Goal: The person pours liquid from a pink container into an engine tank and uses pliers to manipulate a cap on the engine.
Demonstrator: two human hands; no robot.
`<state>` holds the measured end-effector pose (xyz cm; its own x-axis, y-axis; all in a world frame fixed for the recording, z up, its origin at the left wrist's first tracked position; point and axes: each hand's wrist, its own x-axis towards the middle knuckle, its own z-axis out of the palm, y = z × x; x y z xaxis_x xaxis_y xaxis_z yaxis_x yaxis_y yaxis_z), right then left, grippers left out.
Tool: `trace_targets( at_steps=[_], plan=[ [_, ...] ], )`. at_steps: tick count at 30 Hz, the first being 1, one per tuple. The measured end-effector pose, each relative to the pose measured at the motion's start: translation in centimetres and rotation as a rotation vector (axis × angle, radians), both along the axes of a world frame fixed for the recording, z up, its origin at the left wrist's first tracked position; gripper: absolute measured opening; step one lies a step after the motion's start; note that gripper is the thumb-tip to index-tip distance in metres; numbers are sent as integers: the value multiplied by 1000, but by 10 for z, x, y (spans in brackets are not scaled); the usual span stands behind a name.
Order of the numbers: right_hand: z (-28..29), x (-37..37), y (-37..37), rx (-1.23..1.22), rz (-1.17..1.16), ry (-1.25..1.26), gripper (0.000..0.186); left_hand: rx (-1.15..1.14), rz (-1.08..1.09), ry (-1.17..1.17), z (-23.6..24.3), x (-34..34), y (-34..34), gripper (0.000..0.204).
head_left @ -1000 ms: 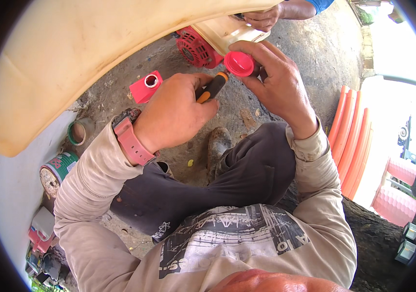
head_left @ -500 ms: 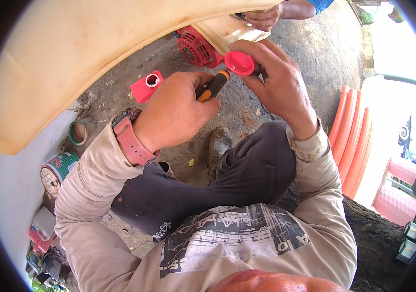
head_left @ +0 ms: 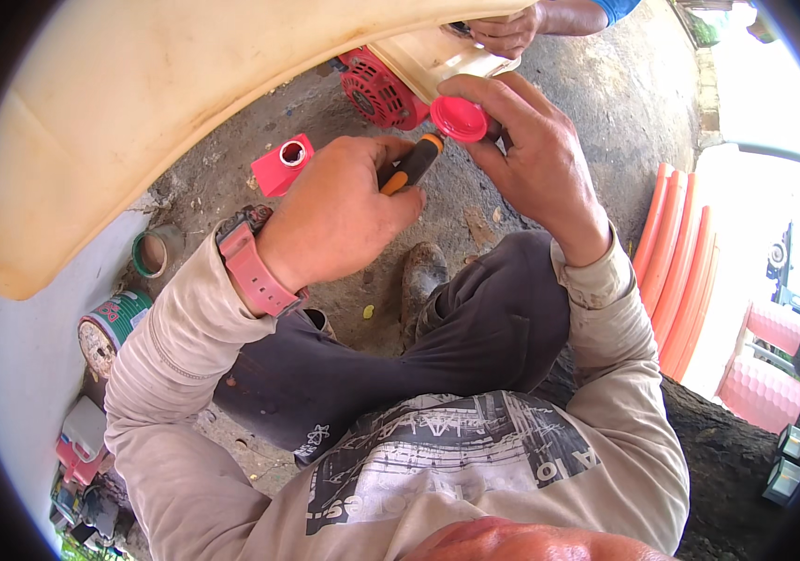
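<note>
My left hand (head_left: 344,210) is closed around a tool with a black-and-orange handle (head_left: 411,168), which looks like a screwdriver. The handle slants up and right, and its orange-ringed end lies just below a round red plastic cap (head_left: 461,119). Thumb and fingers of my right hand (head_left: 542,154) pinch that cap by its right edge, its face turned toward me. Whether the tool's tip touches the cap cannot be made out. Left of my left hand, a red plastic bottle (head_left: 278,170) with an uncapped white-rimmed neck stands on the ground.
A large cream plastic tank (head_left: 185,84) overhangs the upper left. Beyond my hands sits a machine with a red slotted cover (head_left: 379,91); another person's hand (head_left: 509,35) is behind it. A can (head_left: 115,327) and a jar (head_left: 157,252) stand left, coiled orange pipe (head_left: 671,262) right.
The red cap has shifted very slightly up and left in my right hand. Otherwise both hands keep nearly the same pose.
</note>
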<state>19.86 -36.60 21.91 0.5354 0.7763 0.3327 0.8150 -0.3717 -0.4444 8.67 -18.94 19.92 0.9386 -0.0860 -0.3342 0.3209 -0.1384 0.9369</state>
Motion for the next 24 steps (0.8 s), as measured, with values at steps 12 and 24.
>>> trace_targets(
  at_steps=[12,24],
  plan=[
    [0,0,-1,-2,-18,-39,42,11,4,-9,1,0,0,41],
    [2,-1,-1,-2,-22,-59,45,17,15,-39,-2,-1,0,39]
  ],
)
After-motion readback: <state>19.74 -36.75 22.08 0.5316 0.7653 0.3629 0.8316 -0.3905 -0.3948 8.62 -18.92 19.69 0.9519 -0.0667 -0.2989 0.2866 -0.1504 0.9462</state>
